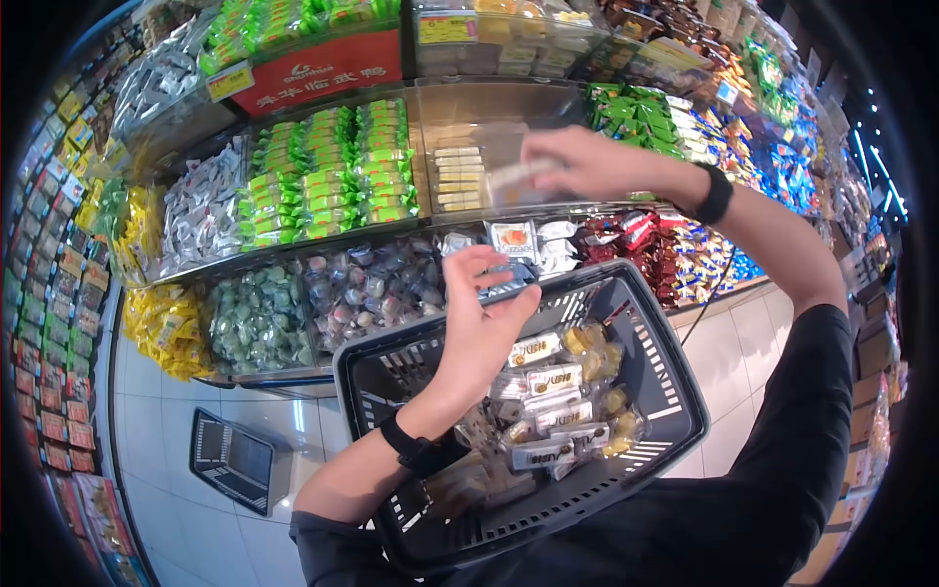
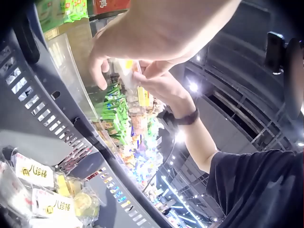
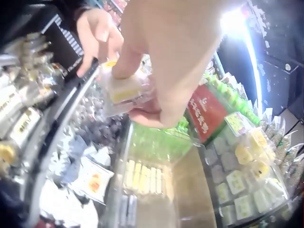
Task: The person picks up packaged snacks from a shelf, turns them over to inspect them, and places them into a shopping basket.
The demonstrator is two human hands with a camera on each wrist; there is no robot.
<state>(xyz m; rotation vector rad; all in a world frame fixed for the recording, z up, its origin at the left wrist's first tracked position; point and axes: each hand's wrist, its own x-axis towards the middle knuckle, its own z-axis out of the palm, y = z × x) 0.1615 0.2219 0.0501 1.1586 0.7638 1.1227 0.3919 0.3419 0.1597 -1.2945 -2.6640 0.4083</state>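
Observation:
My right hand (image 1: 577,161) pinches a clear-wrapped pale snack pack (image 3: 126,90) between thumb and fingers, above an open shelf bin (image 1: 499,122). A few pale wrapped bars (image 1: 458,179) stand in a row at the bin's left side. My left hand (image 1: 479,328) hovers over the far rim of a dark grey shopping basket (image 1: 685,391), its fingers apart and holding nothing. Inside the basket lie several white-labelled wrapped packs (image 1: 555,379) and clear bags with yellow pieces (image 1: 616,401).
Green-wrapped snacks (image 1: 333,171) fill the bin to the left, under a red sign (image 1: 313,78). Lower bins hold dark wrapped pieces (image 1: 367,284) and red packets (image 1: 626,249). Another basket (image 1: 233,460) sits on the tiled floor at the left.

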